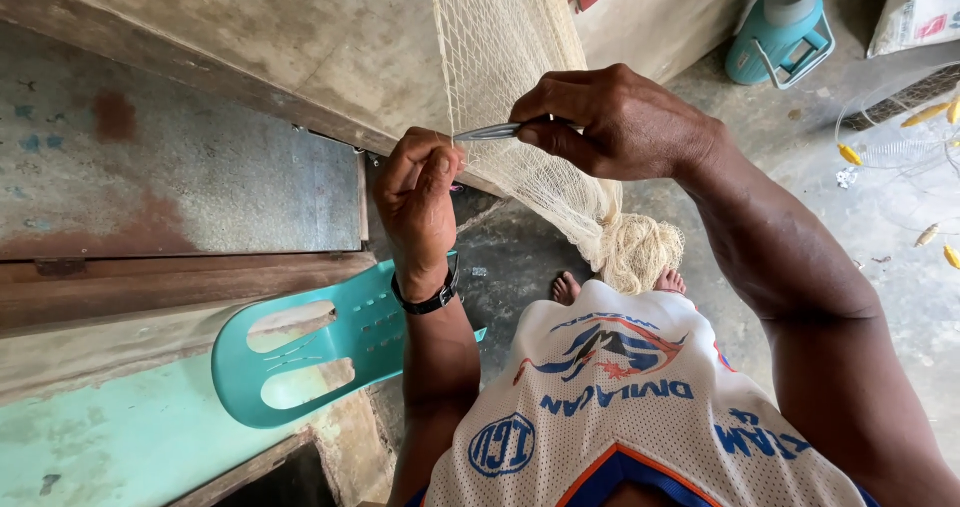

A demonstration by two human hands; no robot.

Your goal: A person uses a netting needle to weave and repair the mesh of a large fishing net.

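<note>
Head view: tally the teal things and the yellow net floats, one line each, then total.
Teal plastic chair: 1
Teal jug: 1
Yellow floats: 4 clearly seen; a paler one lies nearby
Total: 6

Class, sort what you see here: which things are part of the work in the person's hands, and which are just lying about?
In hand:
- cream net, pinched by the left hand
- slim grey netting tool, held by the right hand
- bunched net by the feet

Lying about:
- teal plastic chair
- teal jug
- yellow floats
- white sack
</note>
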